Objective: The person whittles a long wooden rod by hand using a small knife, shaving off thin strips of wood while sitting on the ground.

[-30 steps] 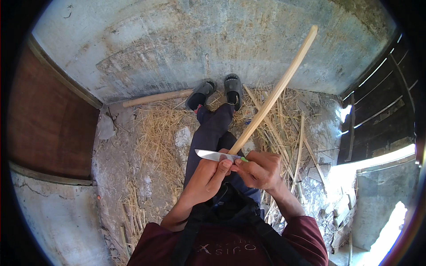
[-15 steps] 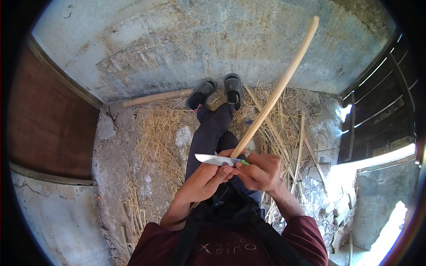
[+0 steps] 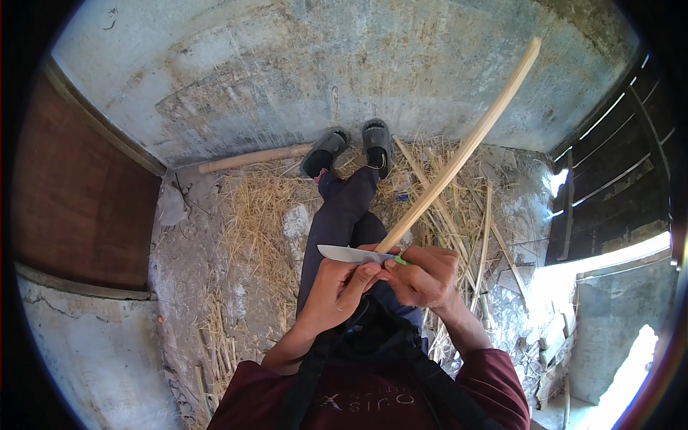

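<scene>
A long, pale strip of split wood or bamboo (image 3: pixel 459 159) slants up and to the right from my hands toward the far wall. My left hand (image 3: pixel 335 292) is closed round its near end, which the fingers mostly hide. In my right hand (image 3: pixel 423 276) I grip a knife (image 3: pixel 351 254) by its green handle, of which only a little shows. The blade points left and lies across the strip, just above my left thumb. My two hands almost touch, in front of my lap.
Straw and shavings (image 3: pixel 261 215) litter the floor, with loose strips (image 3: pixel 486 244) at the right. A pole (image 3: pixel 254 158) lies along the far wall (image 3: pixel 287 79), by my sandals (image 3: pixel 375 147). A brown panel (image 3: pixel 86 193) stands at the left, dark slats (image 3: pixel 616 172) at the right.
The strip's far end has swung to the right and slightly down. My left hand has turned and shifted a little with it; the knife has barely moved right.
</scene>
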Demonstrator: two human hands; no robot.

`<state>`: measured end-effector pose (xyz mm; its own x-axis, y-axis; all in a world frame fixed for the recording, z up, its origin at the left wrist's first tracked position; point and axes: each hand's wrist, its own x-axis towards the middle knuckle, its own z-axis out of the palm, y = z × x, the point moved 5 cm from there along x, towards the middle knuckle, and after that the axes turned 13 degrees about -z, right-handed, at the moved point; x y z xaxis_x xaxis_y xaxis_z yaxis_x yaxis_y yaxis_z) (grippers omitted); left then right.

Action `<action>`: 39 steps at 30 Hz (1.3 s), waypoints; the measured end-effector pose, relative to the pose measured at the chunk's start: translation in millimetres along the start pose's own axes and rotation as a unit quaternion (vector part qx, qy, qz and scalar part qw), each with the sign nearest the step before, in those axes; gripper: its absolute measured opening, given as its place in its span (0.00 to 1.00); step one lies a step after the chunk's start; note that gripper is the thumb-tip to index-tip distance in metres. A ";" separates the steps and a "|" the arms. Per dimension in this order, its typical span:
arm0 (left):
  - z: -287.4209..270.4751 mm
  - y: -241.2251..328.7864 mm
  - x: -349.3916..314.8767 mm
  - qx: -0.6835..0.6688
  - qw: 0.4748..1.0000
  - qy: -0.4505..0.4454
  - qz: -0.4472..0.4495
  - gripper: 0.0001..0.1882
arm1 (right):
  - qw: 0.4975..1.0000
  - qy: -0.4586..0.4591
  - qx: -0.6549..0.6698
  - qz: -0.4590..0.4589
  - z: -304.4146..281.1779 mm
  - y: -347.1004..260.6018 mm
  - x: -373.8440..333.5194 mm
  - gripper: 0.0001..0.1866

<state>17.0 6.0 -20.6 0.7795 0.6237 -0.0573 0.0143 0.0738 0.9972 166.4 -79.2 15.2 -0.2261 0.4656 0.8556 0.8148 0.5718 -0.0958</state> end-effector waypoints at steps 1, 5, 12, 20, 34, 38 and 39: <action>0.1 1.0 -0.3 0.004 1.000 0.010 0.001 0.20 | 1.000 0.002 -0.004 -0.003 -0.3 -0.1 0.3 0.12; 4.2 -1.1 -0.6 -0.055 0.997 0.058 0.014 0.19 | 1.000 0.007 -0.021 -0.009 -0.3 -0.7 1.9 0.12; -6.9 5.8 -1.7 0.078 0.988 0.130 0.011 0.13 | 0.999 -0.006 -0.036 -0.003 -1.4 0.9 4.5 0.11; -9.6 6.8 -0.7 0.147 0.976 0.161 0.006 0.15 | 0.999 -0.008 -0.053 0.001 1.0 0.8 8.9 0.12; -2.9 31.8 -5.9 0.161 0.977 0.130 0.058 0.18 | 0.997 0.022 -0.066 -0.042 -8.3 5.7 10.9 0.16; -2.3 35.8 -7.3 0.176 0.973 0.138 0.057 0.19 | 0.996 0.019 -0.071 -0.044 -8.4 5.9 7.5 0.17; -3.0 33.7 -7.9 0.184 0.973 0.128 0.052 0.16 | 0.996 0.022 -0.073 -0.045 -8.5 5.7 6.7 0.18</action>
<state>9.4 5.9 13.3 0.6072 0.7903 0.0820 0.2035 -0.2545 0.9454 174.0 -78.5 24.8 -0.2808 0.3855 0.8789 0.8619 0.5042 0.0542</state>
